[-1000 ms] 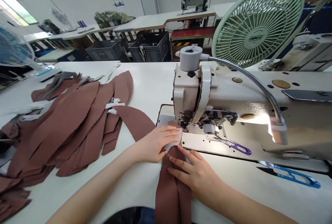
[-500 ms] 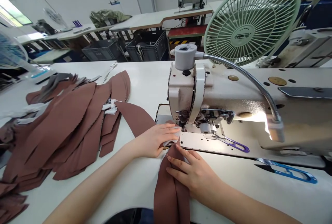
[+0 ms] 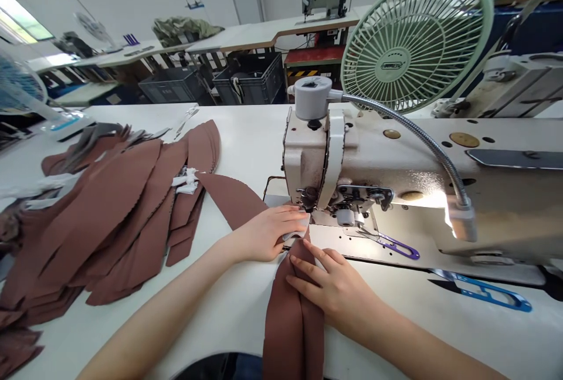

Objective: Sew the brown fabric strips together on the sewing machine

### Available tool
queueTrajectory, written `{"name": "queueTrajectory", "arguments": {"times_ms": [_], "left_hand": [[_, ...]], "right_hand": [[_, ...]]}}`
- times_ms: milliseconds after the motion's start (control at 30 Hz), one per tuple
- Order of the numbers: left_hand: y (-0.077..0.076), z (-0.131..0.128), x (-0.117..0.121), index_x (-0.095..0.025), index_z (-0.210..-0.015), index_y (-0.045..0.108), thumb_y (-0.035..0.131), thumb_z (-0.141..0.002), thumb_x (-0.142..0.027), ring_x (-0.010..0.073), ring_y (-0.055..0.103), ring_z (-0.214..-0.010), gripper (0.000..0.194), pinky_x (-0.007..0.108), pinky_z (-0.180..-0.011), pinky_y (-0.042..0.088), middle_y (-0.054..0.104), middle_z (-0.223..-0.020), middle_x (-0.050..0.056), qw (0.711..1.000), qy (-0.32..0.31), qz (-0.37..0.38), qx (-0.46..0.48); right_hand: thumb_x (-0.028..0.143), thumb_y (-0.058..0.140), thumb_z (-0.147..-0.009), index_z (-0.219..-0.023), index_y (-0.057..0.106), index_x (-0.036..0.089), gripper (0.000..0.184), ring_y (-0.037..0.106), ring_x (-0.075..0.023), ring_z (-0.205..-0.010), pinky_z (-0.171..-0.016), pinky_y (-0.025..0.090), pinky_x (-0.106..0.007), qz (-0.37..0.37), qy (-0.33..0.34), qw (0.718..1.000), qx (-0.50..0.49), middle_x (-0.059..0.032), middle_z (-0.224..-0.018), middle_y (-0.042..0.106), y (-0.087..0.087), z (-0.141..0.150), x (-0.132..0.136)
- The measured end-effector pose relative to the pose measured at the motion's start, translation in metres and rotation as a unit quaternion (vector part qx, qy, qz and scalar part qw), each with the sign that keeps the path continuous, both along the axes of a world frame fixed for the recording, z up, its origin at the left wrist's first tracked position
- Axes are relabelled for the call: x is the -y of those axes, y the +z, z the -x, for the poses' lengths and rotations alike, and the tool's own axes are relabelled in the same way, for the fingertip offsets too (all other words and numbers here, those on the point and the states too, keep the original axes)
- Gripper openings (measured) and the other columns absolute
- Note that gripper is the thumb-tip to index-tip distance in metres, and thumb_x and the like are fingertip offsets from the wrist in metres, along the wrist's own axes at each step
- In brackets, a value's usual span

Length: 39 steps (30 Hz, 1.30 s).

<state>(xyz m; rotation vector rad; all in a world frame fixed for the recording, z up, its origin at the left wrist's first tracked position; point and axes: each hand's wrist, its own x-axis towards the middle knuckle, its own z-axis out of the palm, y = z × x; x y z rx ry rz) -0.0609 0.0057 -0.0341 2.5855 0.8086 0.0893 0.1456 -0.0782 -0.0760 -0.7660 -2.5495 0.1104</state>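
Observation:
A long brown fabric piece point(image 3: 288, 321) runs from the table's front edge up under the presser foot of a cream sewing machine point(image 3: 334, 157). My left hand point(image 3: 268, 233) lies on the fabric just left of the needle, fingers curled over its top edge and a small white tab. My right hand point(image 3: 332, 286) rests flat on the fabric strip below the needle, fingers stretched forward and slightly apart. A second curved brown piece point(image 3: 231, 198) trails away to the left from under my left hand.
A heap of brown cut pieces point(image 3: 109, 216) covers the table's left side. Purple thread snips point(image 3: 396, 245) lie on the machine bed, blue snips point(image 3: 488, 295) on the table at right. A green fan point(image 3: 413, 46) stands behind the machine. Crates and other sewing tables fill the background.
Both hands have slid the brown fabric slightly toward the needle. The view has shifted a little to the right.

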Motion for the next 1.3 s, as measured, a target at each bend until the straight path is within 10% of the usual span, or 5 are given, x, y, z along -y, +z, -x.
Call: {"name": "queueTrajectory", "arguments": {"times_ms": [967, 1300], "left_hand": [[0.001, -0.005, 0.001, -0.024, -0.115, 0.057, 0.045, -0.073, -0.001, 0.0218, 0.051, -0.119, 0.05, 0.036, -0.1, 0.044, 0.055, -0.127, 0.004, 0.999, 0.037, 0.008, 0.002], [0.004, -0.006, 0.005, -0.023, -0.114, 0.058, 0.043, -0.074, -0.001, 0.022, 0.051, -0.116, 0.048, 0.035, -0.099, 0.044, 0.055, -0.126, 0.006, 0.999, 0.035, -0.003, -0.015]], "right_hand": [[0.015, 0.045, -0.09, -0.112, 0.066, 0.02, 0.031, 0.054, -0.0335, -0.117, -0.077, 0.046, -0.04, 0.016, -0.01, 0.999, 0.035, -0.0088, -0.119, 0.066, 0.002, -0.003, -0.004], [0.024, 0.048, -0.092, -0.122, 0.062, 0.019, 0.033, 0.054, -0.0322, -0.119, -0.082, 0.045, -0.04, 0.021, -0.004, 0.994, 0.112, -0.0233, -0.127, 0.057, 0.009, 0.0, 0.001]]}}
